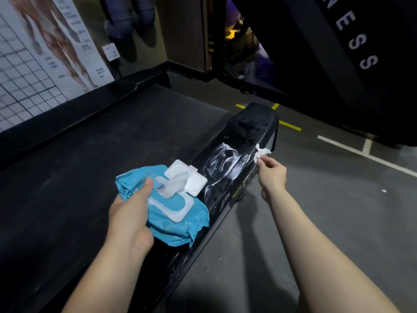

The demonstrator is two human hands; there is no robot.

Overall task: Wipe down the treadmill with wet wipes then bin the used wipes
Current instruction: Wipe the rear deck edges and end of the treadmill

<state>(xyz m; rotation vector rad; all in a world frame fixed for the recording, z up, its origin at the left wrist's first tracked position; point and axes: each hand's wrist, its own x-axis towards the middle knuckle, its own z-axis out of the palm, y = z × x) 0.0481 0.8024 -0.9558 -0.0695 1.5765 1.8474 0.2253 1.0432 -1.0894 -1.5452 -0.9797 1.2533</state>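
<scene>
The treadmill belt [101,154] lies at left. The left hand [128,213] has its grip curled round a blue pack of wipes [171,218], lid [194,179] flipped open, with a fresh wipe [173,187] poking out. Beside it the side rail [246,129] shows white smears [228,164]. The right hand [272,175] pinches a crumpled used wipe [260,152] at the rail's outer edge. The wipe looks light, limp and easily torn, so it is best bunched in the fingertips.

Dark rubber treadmill belt [112,143] fills the left, and the black plastic side rail [243,141] runs along its right edge. Over the rail's near part sits the blue soft pack of wet wipes [176,222], held in the left grip [128,222]. Farther along, just right of the rail, the right grip [270,175] pinches a crumpled white wipe [260,152]. Grey concrete floor [316,199] lies to the right.
</scene>
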